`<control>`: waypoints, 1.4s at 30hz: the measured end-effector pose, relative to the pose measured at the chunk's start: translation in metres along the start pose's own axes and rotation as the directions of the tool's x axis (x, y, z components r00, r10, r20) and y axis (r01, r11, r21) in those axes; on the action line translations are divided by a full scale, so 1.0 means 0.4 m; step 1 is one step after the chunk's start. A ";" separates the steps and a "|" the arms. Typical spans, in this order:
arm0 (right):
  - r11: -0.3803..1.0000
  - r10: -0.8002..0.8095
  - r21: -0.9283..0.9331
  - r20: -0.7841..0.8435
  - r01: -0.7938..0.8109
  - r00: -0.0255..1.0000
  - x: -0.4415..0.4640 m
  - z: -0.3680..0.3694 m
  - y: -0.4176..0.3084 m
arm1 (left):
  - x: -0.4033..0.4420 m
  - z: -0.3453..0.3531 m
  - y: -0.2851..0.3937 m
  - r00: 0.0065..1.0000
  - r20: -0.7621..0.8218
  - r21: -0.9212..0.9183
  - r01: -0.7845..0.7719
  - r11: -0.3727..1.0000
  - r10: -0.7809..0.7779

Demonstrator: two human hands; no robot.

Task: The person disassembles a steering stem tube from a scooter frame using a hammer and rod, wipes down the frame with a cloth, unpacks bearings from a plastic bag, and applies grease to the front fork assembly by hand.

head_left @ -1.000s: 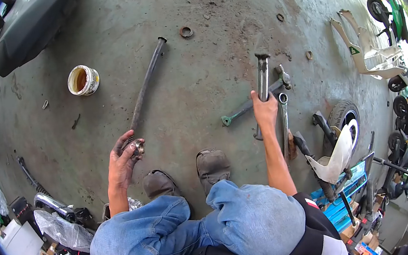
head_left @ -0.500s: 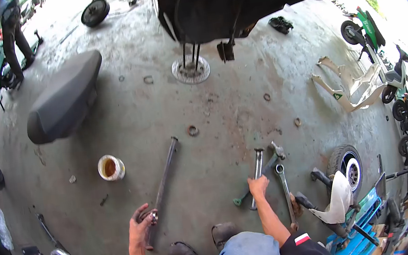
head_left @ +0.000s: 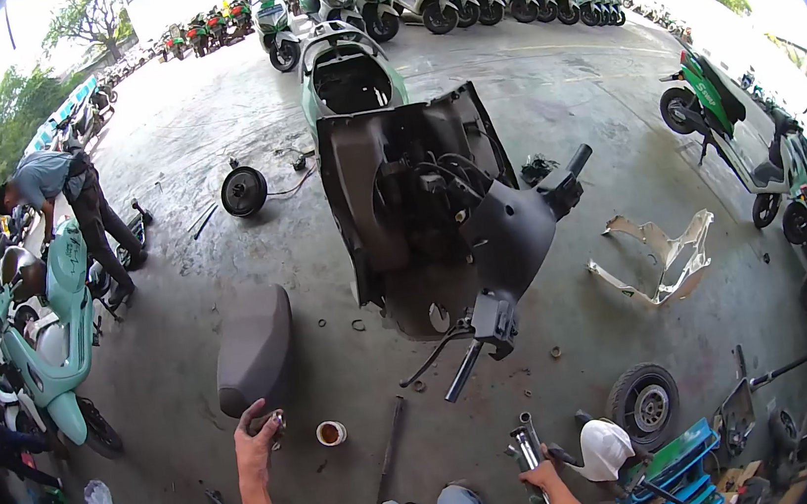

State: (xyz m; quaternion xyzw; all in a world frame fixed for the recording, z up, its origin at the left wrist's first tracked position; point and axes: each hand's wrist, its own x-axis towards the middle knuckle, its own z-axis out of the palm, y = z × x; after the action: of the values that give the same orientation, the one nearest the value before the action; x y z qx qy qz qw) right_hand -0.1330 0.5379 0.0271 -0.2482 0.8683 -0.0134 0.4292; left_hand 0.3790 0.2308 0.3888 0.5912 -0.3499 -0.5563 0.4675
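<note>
My left hand is raised to the left of the white tub, which holds brownish stuff. Its thumb and fingers pinch a small shiny metal part, too small to name. On the floor between my hands lies a long dark metal bar. At the lower right, my right hand is wrapped around a shiny chrome tube. Just past the tube shows the ring end of a wrench; the hand and tube hide other tools there.
A partly stripped scooter stands ahead, handlebar towards me. A loose seat, a wheel, a pale body panel and a blue rack lie around. At the left, another person bends over a mint scooter.
The view has tilted up, bringing the scooter's handlebar and the parked rows into sight. My left hand has risen away from the bar with the metal part. My right hand still grips the tube.
</note>
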 end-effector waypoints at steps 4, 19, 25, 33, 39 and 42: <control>0.981 0.104 -0.179 0.131 -0.079 0.986 -0.383 -0.176 0.040 | 0.010 0.254 0.446 0.974 0.190 0.031 -0.128 0.991 0.120; 0.698 0.512 0.579 0.009 -0.422 0.859 -0.906 -0.303 -0.177 | 0.813 1.029 0.932 0.419 0.899 0.282 -0.773 0.568 0.124; 0.053 0.721 0.951 0.175 -0.306 0.670 -0.951 -0.205 -0.498 | 0.977 1.169 0.816 0.210 0.948 0.308 -0.800 0.514 -0.241; 0.276 0.737 0.781 0.202 -0.560 0.645 -0.956 -0.009 -0.739 | 1.039 1.242 0.768 0.131 0.921 0.271 -0.892 0.363 -0.367; 0.226 0.781 0.746 0.245 -0.627 0.574 -0.969 0.101 -0.834 | 1.034 1.235 0.756 0.064 0.924 0.222 -0.893 0.392 -0.377; 0.093 0.779 0.787 0.324 -0.610 0.537 -0.976 0.199 -0.826 | 1.045 1.239 0.740 0.079 0.923 0.232 -0.894 0.383 -0.376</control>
State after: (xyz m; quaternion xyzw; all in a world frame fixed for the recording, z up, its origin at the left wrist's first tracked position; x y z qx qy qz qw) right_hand 0.2641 0.4361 0.3435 0.4354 0.7863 -0.2447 0.3637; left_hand -0.0209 -0.3347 0.5575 0.1145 -0.9055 -0.3865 -0.1324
